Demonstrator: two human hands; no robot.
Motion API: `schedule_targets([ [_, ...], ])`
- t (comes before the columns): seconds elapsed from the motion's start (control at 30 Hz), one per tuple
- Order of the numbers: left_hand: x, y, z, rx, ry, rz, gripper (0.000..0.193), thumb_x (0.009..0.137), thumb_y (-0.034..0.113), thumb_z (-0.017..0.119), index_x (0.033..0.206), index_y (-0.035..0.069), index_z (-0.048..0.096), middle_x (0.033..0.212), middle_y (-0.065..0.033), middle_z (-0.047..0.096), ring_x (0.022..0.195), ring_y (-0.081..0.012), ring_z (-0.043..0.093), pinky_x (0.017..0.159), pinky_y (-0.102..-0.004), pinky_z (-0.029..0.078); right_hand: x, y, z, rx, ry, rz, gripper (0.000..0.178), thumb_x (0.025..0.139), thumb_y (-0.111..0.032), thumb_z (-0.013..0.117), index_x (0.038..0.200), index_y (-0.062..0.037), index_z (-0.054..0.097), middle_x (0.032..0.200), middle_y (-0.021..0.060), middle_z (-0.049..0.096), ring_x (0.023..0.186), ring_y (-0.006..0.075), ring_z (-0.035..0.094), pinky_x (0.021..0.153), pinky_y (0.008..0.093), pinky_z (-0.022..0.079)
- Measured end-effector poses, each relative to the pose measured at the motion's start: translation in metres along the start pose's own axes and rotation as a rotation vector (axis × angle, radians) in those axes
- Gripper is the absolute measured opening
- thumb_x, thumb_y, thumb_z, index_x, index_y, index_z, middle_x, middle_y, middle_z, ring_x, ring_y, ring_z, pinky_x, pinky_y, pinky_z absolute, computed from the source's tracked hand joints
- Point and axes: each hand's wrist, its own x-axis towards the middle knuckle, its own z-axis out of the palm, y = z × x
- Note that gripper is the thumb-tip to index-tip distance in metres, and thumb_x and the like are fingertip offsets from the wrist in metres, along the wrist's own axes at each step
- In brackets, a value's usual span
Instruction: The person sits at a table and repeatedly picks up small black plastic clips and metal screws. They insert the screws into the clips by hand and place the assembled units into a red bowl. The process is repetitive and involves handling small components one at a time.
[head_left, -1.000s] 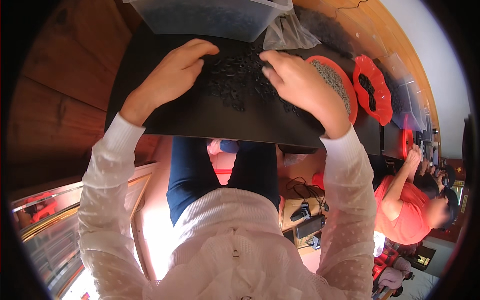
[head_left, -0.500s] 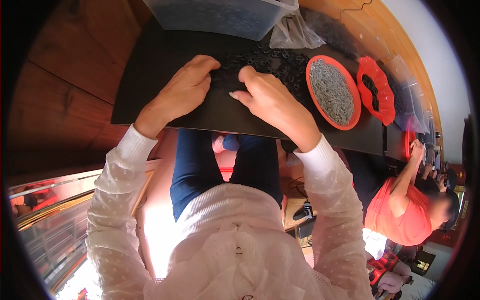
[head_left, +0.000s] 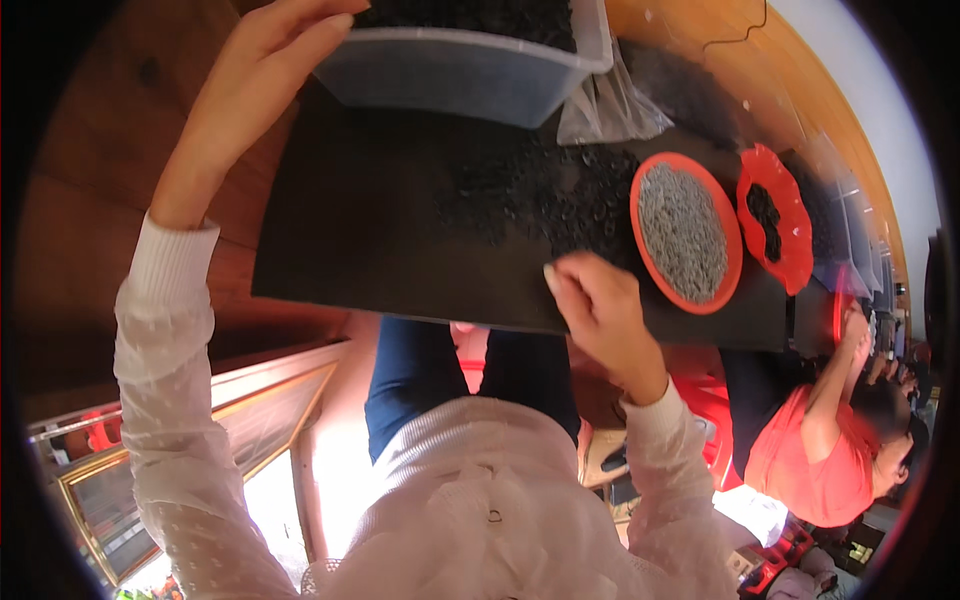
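Head view shows left hand (head_left: 268,68) loosely unfurled by the plastic bin (head_left: 450,82), right hand (head_left: 606,308) half-curled, its grip unclear.

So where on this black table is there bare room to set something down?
The left part of the black table is bare, between its left edge, the clear bin and the scattered black pieces; a bare strip runs along the front edge, left of the right hand. The right side is crowded: those pieces, orange bowl and red dish.
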Motion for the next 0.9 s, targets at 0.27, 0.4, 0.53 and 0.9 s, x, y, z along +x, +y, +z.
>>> schedule_targets([
  [0.27, 0.105, -0.047, 0.035, 0.296, -0.449, -0.012, 0.041, 0.093, 0.034, 0.057, 0.118, 0.001, 0.06, 0.119, -0.0122, 0.059, 0.116, -0.0247, 0.054, 0.098, -0.0335, 0.043, -0.007, -0.001, 0.002, 0.14, 0.002, 0.014, 0.01, 0.08, 0.001, 0.067, 0.084, -0.0019, 0.058, 0.065, 0.0101, 0.056, 0.052, 0.0272, 0.055, 0.046, 0.0349, 0.043],
  [0.4, 0.131, -0.037, 0.076, 0.244, -0.626, 0.019, 0.071, 0.088, 0.05, 0.058, 0.138, 0.003, 0.043, 0.139, -0.0158, 0.043, 0.129, -0.0315, 0.043, 0.105, -0.0389, 0.037, -0.006, 0.0, -0.003, 0.166, -0.025, 0.039, 0.01, 0.079, 0.002, 0.067, 0.085, -0.001, 0.059, 0.065, 0.0093, 0.055, 0.051, 0.0252, 0.055, 0.045, 0.034, 0.043],
  [0.53, 0.149, -0.047, 0.103, 0.46, -0.605, 0.017, 0.077, 0.083, 0.052, 0.062, 0.139, 0.004, 0.042, 0.141, -0.0162, 0.04, 0.129, -0.0324, 0.042, 0.108, -0.0427, 0.035, -0.003, 0.002, -0.004, 0.206, -0.024, 0.052, 0.012, 0.078, 0.003, 0.068, 0.086, 0.0005, 0.059, 0.064, 0.0088, 0.054, 0.05, 0.024, 0.054, 0.044, 0.0335, 0.043],
  [0.9, 0.145, -0.032, 0.124, 0.256, -0.643, 0.121, 0.053, 0.083, 0.037, 0.066, 0.12, 0.001, 0.056, 0.122, -0.0183, 0.057, 0.116, -0.0339, 0.053, 0.097, -0.0392, 0.042, -0.002, 0.007, -0.004, 0.206, -0.014, 0.032, 0.014, 0.078, 0.003, 0.069, 0.087, 0.0012, 0.058, 0.065, 0.0094, 0.054, 0.05, 0.0244, 0.054, 0.044, 0.0339, 0.043],
])
